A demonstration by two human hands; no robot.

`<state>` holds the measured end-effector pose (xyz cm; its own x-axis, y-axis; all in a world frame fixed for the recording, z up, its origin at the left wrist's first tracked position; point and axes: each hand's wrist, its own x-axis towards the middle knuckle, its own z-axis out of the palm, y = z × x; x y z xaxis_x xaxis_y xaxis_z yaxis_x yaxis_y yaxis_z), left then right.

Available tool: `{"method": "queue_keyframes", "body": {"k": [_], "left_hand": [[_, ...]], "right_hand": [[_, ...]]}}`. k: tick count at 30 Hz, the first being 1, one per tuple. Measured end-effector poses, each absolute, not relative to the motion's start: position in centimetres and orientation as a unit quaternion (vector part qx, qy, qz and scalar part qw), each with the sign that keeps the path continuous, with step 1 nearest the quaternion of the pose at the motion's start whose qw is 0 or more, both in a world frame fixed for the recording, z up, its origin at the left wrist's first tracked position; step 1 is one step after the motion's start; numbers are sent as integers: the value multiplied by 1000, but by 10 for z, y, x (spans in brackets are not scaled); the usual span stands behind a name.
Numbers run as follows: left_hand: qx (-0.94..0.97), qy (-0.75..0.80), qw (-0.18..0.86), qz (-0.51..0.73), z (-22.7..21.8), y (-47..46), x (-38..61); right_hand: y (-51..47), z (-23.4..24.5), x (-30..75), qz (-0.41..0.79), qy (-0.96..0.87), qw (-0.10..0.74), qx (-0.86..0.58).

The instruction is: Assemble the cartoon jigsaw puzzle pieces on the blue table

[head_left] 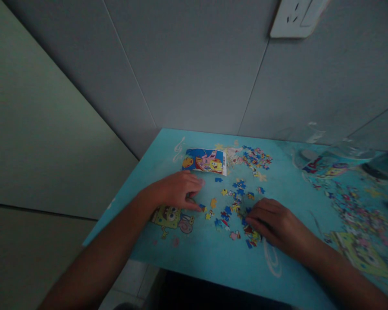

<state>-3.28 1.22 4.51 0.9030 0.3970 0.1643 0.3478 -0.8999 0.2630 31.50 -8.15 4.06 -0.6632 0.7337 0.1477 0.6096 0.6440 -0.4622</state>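
Observation:
Small loose jigsaw pieces (236,202) in blue, yellow and red lie scattered across a turquoise cartoon-printed table (207,249). My left hand (176,189) rests palm down on the table, fingers curled, its fingertips touching a small piece at the left side of the scatter. My right hand (273,221) lies on the pieces at the right, fingers bent and pressed on them. Behind the left hand lies a colourful picture card (204,160). Beyond it is a denser cluster of pieces (254,158).
A grey panelled wall (197,64) stands right behind the table, with a white socket (295,17) high up. A clear plastic container (330,155) and more pieces (355,211) lie at the right. The table's left edge drops off to the floor.

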Motion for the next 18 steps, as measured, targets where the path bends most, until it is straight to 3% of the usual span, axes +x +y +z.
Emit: {"method": "queue_keyframes", "body": {"k": [18], "left_hand": [[963,230,106,88,46,12,-33]], "right_hand": [[-82,43,314,175,-896,154,-378]]}}
